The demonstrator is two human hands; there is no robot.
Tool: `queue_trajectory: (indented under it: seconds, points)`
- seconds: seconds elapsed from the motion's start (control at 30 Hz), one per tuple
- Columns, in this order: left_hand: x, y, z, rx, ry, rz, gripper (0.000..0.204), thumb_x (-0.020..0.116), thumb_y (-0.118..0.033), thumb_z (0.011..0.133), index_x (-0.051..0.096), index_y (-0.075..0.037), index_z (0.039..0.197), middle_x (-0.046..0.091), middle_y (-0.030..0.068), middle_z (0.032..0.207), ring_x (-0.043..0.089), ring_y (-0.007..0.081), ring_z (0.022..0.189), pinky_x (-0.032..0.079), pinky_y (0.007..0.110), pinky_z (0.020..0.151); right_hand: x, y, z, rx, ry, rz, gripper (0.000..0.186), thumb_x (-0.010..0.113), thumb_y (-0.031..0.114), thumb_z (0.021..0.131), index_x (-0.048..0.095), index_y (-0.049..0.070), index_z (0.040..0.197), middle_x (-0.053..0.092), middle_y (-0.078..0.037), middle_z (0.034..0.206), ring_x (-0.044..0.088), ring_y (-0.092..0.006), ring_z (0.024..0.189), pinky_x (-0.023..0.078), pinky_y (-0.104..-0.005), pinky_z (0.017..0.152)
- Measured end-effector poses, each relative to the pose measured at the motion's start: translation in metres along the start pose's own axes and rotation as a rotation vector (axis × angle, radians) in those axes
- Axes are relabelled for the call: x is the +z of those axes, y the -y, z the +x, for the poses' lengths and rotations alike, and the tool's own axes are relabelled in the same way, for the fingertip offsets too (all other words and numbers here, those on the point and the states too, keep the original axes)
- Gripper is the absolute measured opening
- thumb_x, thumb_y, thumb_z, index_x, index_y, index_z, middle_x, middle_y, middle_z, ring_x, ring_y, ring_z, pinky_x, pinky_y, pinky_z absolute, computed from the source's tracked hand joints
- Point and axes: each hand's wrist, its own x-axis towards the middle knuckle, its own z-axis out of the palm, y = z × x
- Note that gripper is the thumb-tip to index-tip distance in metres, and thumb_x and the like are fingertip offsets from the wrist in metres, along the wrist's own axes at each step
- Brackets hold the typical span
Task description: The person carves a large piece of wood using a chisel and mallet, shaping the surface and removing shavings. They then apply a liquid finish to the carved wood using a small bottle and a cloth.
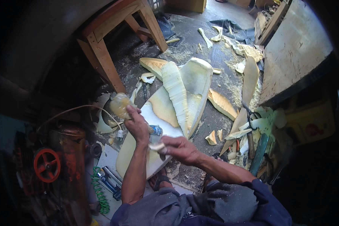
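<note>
My left hand (138, 126) is closed around a clear plastic bottle (120, 104) with yellowish contents, tilted so its blue-marked end points toward my right hand. My right hand (181, 149) pinches a small pale piece (156, 146), apparently a foam scrap, just below that end; motion blurs it. Beneath both hands lies a large shaped foam cushion (133, 158), pale yellow with a white patch. A ridged foam strip (174, 90) rests across it. Behind the strip, a grey-white foam part (197, 77) overlaps the cushion.
A wooden stool (109, 56) stands at far left. Foam offcuts (222, 103) and dust litter the floor. Close on the left are a red valve wheel (47, 165), a plug on a cord (119, 134) and a green coiled hose (100, 192). At right stands a worn board (297, 52).
</note>
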Motion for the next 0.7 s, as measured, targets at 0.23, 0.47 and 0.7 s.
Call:
queue_trajectory:
  seconds: [0.23, 0.47, 0.7]
  points:
    - [-0.005, 0.031, -0.022, -0.463, 0.683, -0.229, 0.063, 0.039, -0.061, 0.108, 0.061, -0.002, 0.108, 0.069, 0.019, 0.123, 0.045, 0.0089, 0.045, 0.044, 0.027, 0.043, -0.143, 0.06, 0.063, 0.0, -0.516, -1.128, 0.032, 0.058, 0.025, 0.102, 0.075, 0.013, 0.126, 0.065, -0.013, 0.096, 0.063, -0.0283, 0.091, 0.051, -0.0419, 0.082]
    - [0.019, 0.037, -0.027, -0.502, 0.779, -0.104, 0.062, 0.04, -0.059, 0.108, 0.063, -0.001, 0.108, 0.065, 0.0134, 0.137, 0.045, 0.0072, 0.045, 0.045, 0.026, 0.044, -0.213, 0.058, 0.094, -0.262, -0.34, -1.668, 0.023, 0.067, 0.017, 0.093, 0.081, 0.022, 0.11, 0.066, -0.006, 0.097, 0.056, -0.0249, 0.093, 0.045, -0.0383, 0.082]
    - [0.017, 0.034, -0.028, -0.482, 0.795, -0.075, 0.065, 0.039, -0.062, 0.108, 0.062, -0.002, 0.112, 0.066, 0.0106, 0.137, 0.046, 0.0074, 0.045, 0.046, 0.025, 0.044, -0.159, 0.021, 0.01, -0.084, -0.198, -1.552, 0.022, 0.072, 0.018, 0.09, 0.082, 0.023, 0.108, 0.066, -0.002, 0.097, 0.05, -0.0208, 0.09, 0.041, -0.0367, 0.08]
